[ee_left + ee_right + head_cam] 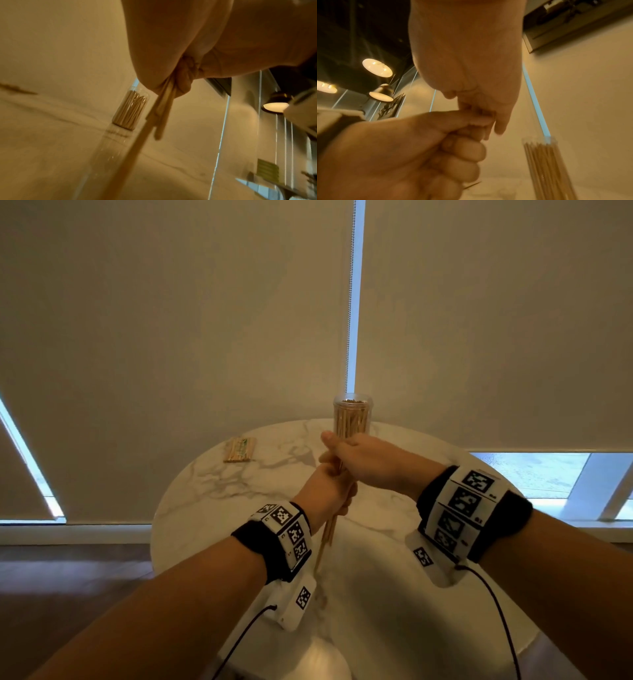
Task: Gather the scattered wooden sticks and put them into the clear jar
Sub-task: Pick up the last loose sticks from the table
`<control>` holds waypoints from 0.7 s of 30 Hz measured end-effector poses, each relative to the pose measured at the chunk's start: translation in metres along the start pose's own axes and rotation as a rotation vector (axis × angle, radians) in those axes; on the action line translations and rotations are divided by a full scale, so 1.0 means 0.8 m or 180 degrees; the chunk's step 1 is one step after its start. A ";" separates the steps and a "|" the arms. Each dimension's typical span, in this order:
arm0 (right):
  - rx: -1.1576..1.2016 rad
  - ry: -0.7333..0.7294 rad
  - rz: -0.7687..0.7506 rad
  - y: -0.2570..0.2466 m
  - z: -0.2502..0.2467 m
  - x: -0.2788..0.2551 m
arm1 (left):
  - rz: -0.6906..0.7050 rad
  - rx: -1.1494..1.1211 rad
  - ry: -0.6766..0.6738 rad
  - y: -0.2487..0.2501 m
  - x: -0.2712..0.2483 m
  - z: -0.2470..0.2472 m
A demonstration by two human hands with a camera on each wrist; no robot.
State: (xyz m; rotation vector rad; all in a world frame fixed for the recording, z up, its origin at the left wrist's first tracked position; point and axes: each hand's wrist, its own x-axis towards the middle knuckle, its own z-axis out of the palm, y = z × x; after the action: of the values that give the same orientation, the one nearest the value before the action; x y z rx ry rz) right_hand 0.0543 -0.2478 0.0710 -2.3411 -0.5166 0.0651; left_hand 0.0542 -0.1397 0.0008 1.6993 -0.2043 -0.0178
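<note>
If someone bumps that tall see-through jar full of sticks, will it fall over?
Probably it would tip fairly easily: the clear jar is tall and narrow and stands on a smooth marble table. The packed sticks likely add some steadying weight. Its top looks open, so a fall might spill them.

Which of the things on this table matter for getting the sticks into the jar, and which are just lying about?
Job:
- bundle of sticks, gripped by the left hand, right hand at its top
- clear jar, already holding sticks, at the table's far edge

Lying about:
- packet of sticks, far left on the marble table
</note>
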 end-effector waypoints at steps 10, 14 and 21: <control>0.0601 -0.0572 0.0964 0.047 0.047 -0.022 | -0.0373 -0.2076 0.0168 0.028 0.021 -0.041; 0.1096 -0.1035 0.1173 0.048 0.073 -0.035 | -0.0328 -0.2439 0.0202 0.026 0.024 -0.040; 0.1150 -0.0556 0.0784 0.031 0.064 -0.025 | -0.0197 -0.2669 0.0493 0.020 0.027 -0.029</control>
State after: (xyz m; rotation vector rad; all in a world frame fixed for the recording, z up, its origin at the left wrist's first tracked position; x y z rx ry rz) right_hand 0.0349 -0.2383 0.0147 -2.0398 -0.2693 0.4446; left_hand 0.0765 -0.1223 0.0217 0.8647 -0.0147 -0.0146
